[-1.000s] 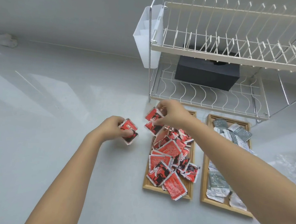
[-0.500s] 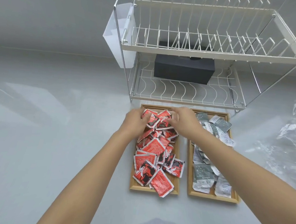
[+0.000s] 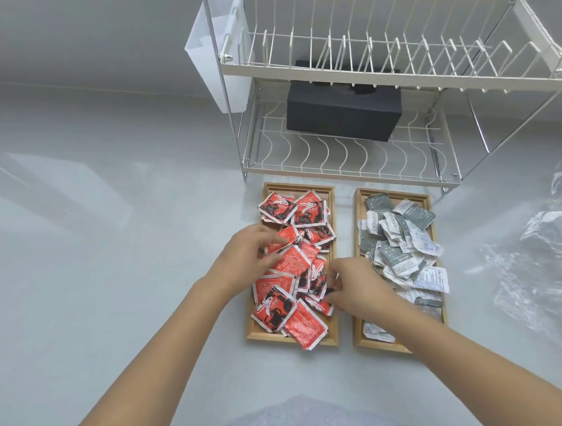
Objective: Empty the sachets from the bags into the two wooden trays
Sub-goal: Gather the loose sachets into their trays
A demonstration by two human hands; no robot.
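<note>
Two wooden trays sit on the table (image 3: 96, 263); red sachets (image 3: 293, 265) fill the left tray (image 3: 332, 338). Left hand (image 3: 245, 261) fingers spread, pressing the heap; right hand (image 3: 356, 287) pinches one. Advise tucking overhanging packets inward, gently.

this looks like a home kitchen: a two-tier wire dish rack (image 3: 371, 84) with plate slots and a white cutlery holder (image 3: 216, 52) clipped to its side stands on a plain pale tabletop (image 3: 82, 228) against a bare wall. a dark tissue box (image 3: 342, 114) sits on the rack's lower shelf, and crumpled clear plastic bags (image 3: 550, 252) lie to the right.
</note>
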